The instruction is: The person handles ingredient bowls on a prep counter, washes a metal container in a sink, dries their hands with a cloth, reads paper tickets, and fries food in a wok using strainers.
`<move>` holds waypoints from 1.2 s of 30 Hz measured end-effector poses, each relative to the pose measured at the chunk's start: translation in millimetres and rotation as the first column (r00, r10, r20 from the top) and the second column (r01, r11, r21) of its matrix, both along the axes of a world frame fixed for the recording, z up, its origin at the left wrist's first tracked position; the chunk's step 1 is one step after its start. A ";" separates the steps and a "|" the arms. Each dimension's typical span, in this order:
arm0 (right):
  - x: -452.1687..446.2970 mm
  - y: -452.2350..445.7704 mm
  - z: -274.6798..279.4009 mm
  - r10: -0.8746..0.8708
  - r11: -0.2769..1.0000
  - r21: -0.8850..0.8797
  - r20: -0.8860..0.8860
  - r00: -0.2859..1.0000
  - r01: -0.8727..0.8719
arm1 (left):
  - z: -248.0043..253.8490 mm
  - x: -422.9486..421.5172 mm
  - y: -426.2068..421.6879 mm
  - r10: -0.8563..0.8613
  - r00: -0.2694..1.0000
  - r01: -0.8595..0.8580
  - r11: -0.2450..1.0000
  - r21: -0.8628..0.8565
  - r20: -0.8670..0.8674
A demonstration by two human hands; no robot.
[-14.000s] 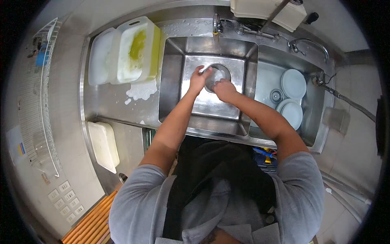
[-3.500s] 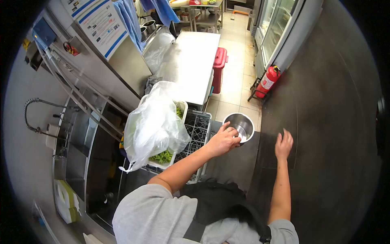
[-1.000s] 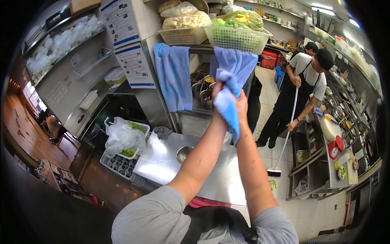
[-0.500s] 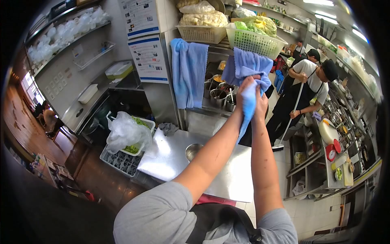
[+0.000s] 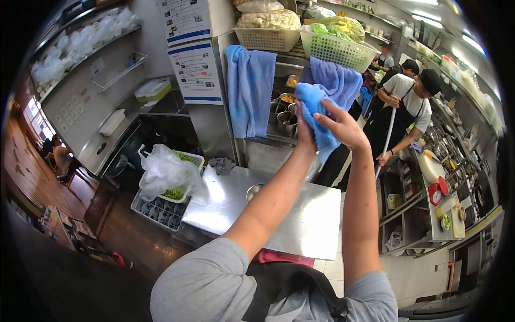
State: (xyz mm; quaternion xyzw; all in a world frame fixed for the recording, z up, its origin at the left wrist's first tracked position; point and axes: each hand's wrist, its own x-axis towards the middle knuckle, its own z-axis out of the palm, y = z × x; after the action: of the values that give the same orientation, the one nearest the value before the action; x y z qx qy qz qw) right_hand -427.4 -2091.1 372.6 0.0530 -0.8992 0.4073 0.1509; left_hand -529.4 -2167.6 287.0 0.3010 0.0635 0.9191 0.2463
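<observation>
A crumpled light-blue towel (image 5: 312, 102) is bunched between my two hands, held up in front of me. My left hand (image 5: 306, 129) grips it from the left side, its fingers partly hidden by the fabric. From the right, my right hand (image 5: 346, 126) presses on the towel with thumb and fingers bent over it. Just behind, a purple-blue towel (image 5: 343, 78) hangs over the shelf edge, below a basket of greens. Another blue towel (image 5: 251, 91) hangs to the left. A small metal bowl (image 5: 253, 191) stands on the steel table under my left forearm.
The steel table (image 5: 300, 214) lies below my arms. At its left is a crate (image 5: 153, 210) with greens and a plastic bag (image 5: 163, 172). Pots (image 5: 286, 124) stand on the shelf behind. On the right, a co-worker (image 5: 402, 102) holds a long-handled broom beside crowded shelving.
The towel in my hands has gone from a twisted, hanging shape to a bunched bundle. My right hand has opened up somewhat and shifted to its side. The co-worker's broom has moved.
</observation>
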 end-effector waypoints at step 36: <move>392.0 70.2 -464.4 -0.317 0.414 -0.275 0.850 0.421 0.867 | -297.6 -73.3 -211.1 -0.646 0.678 -0.732 -0.634 -0.249 -0.350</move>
State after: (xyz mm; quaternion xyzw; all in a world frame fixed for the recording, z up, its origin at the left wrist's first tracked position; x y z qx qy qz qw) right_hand -35.4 -2020.9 -91.8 -0.5186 -0.6041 0.6039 -0.0380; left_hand -602.7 -2378.7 -10.7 0.1820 0.9650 0.0283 0.1866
